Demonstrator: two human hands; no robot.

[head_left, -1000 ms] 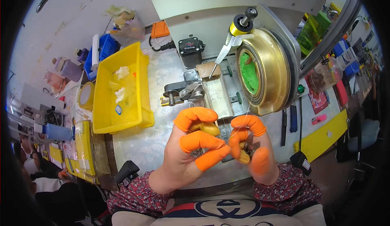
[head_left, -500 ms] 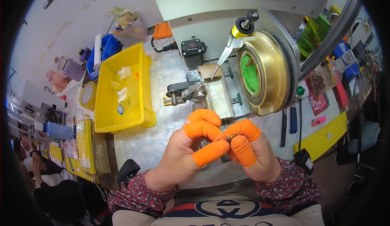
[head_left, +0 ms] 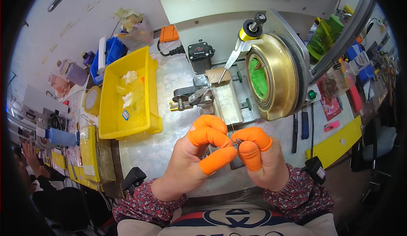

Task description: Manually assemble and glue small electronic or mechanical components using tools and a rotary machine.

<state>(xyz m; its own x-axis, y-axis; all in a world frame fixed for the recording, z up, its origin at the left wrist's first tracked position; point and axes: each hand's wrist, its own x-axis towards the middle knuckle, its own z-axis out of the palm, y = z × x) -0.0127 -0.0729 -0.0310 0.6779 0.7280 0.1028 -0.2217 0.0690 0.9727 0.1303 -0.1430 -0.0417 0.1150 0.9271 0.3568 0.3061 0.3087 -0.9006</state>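
Note:
My left hand (head_left: pixel 190 151) and my right hand (head_left: pixel 265 159) meet in front of the machine, orange finger cots on their thumbs and fingers. Both are closed in a pinch at one small dark metallic piece (head_left: pixel 236 143), mostly covered by the fingertips, so its kind does not show. A thin thread or wire (head_left: pixel 232 127) runs upward from the pinch. Beyond the hands are a small clamp (head_left: pixel 195 98) and a pale rectangular block (head_left: pixel 227 104). A large brass-coloured wheel (head_left: pixel 277 74) with green material inside stands above my right hand.
A yellow bin (head_left: pixel 152 108) holding crumpled white scraps stands to the left. A metal arm (head_left: pixel 232 64) with a yellow spool (head_left: pixel 250 30) reaches over the block. Dark slim tools (head_left: pixel 295 132) and a yellow strip (head_left: pixel 335 144) lie to the right. Another person (head_left: pixel 36 164) sits far left.
Both hands stay together and have shifted slightly; the right fingertips have turned a little around the small piece. At far left, the other person's hands have risen.

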